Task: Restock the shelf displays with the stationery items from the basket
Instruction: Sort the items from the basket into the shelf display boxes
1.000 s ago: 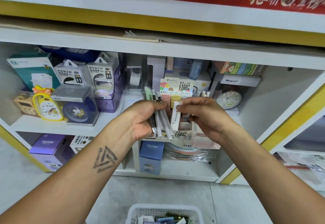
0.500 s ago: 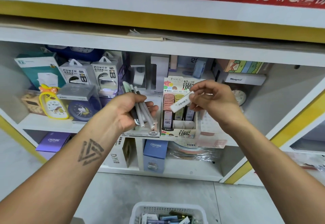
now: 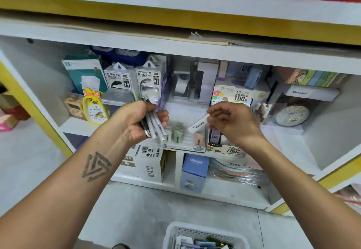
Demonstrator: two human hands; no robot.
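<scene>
My left hand [image 3: 134, 121] grips a bundle of several pens [image 3: 154, 123], white, grey and green, held upright in front of the middle shelf. My right hand [image 3: 232, 121] pinches a small white lead case [image 3: 198, 123] by its upper end, tilted, just above the white display tray [image 3: 183, 146] marked 2B. Right of that tray stands the colourful 0.7 mm lead display box [image 3: 230, 97], partly hidden by my right hand. The white basket [image 3: 205, 235] with several stationery items sits on the floor at the bottom edge.
On the shelf's left stand power bank boxes [image 3: 134, 76] and a yellow duck clock [image 3: 93, 108]. A round clock [image 3: 293, 115] and a cup of pens [image 3: 262, 112] stand at the right. Below are a blue CRUHRE box [image 3: 194, 172] and a white DIY box [image 3: 150, 162].
My right hand has carried the white lead case down and left, from the colourful lead box to over the 2B tray. My left hand still holds the pens.
</scene>
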